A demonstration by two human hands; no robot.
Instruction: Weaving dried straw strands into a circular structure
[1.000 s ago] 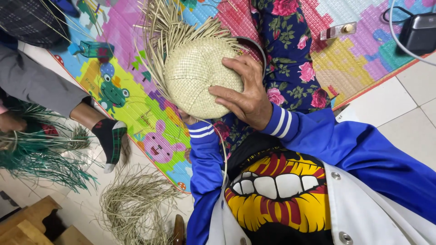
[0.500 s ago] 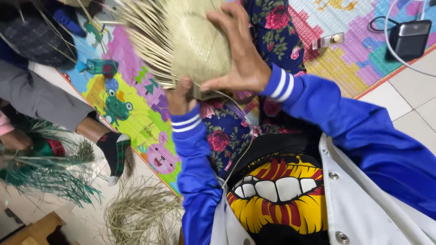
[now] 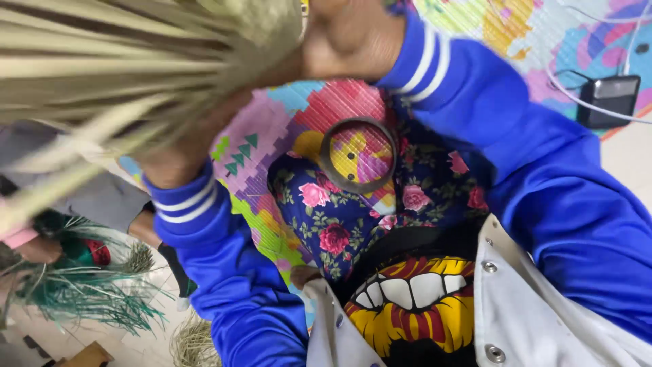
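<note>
A half-woven straw piece [image 3: 136, 61] with long loose strands fills the top left, blurred and very close to the camera. My left hand [image 3: 187, 146] grips it from below, blue striped cuff just under the hand. My right hand [image 3: 346, 37] holds its right side at the top of the view. On my lap, over the floral cloth [image 3: 353, 217], lies a dark round hoop [image 3: 358, 156] that neither hand touches.
A colourful patterned mat [image 3: 272, 129] covers the floor. A black box [image 3: 608, 100] with a white cable sits at the upper right. At the left, another person's hand [image 3: 37, 248] is by green straw bundles [image 3: 88, 292]. Loose straw [image 3: 193, 343] lies below.
Both hands have lifted the woven straw piece up towards the camera. The hoop on my lap, covered before, now shows.
</note>
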